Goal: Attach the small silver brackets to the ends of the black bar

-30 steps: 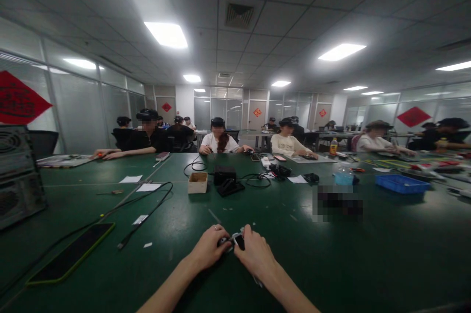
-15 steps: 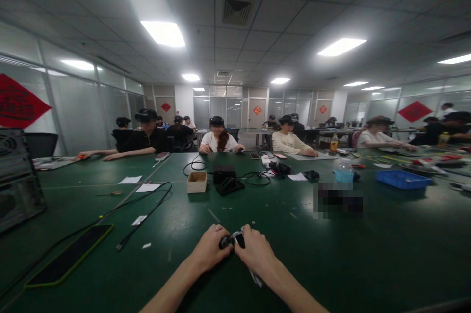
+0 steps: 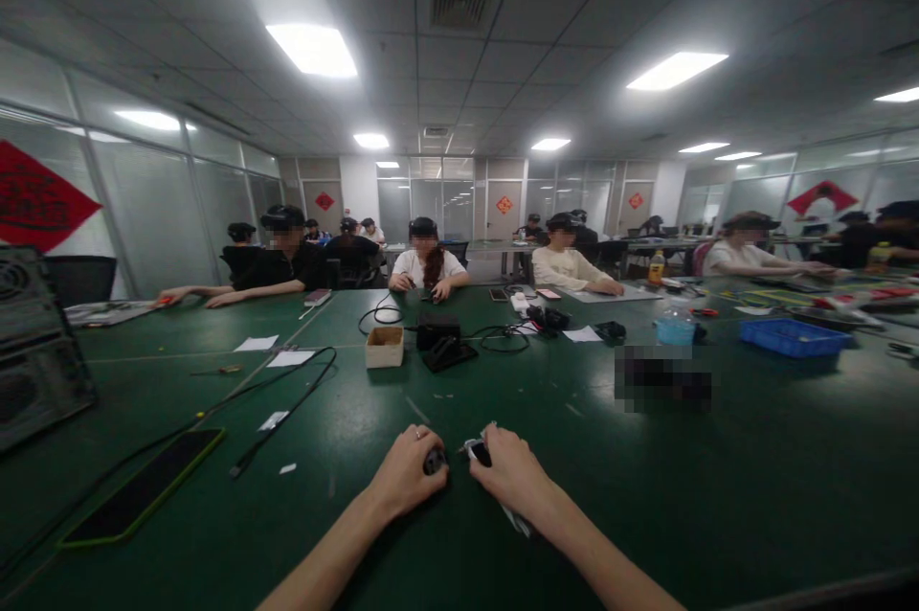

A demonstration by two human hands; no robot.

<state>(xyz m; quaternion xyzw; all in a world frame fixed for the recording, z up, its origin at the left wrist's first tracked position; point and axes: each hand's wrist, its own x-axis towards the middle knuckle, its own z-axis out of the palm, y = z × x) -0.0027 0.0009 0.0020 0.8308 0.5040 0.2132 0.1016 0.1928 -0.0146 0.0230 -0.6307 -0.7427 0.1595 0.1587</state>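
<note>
Both of my hands rest on the green table [image 3: 718, 477] near its front edge. My left hand [image 3: 407, 474] is closed, with a ring on one finger, and pinches a small dark round part [image 3: 434, 461]. My right hand [image 3: 511, 472] is closed on a small black and white piece [image 3: 478, 450]; a thin light strip [image 3: 515, 520] trails out below the wrist. A narrow gap separates the two pieces.
A phone in a green case [image 3: 140, 498] lies at the front left, with a black cable [image 3: 287, 396] beside it. A small cardboard box [image 3: 385, 346] and black devices [image 3: 445, 343] sit mid-table. A blue tray [image 3: 788, 338] stands at the right, a grey machine [image 3: 35, 343] at the left. Several people sit along the far side.
My hands were pressed together over one small object; now they have drawn slightly apart, each holding its own piece. The view has tilted a little.
</note>
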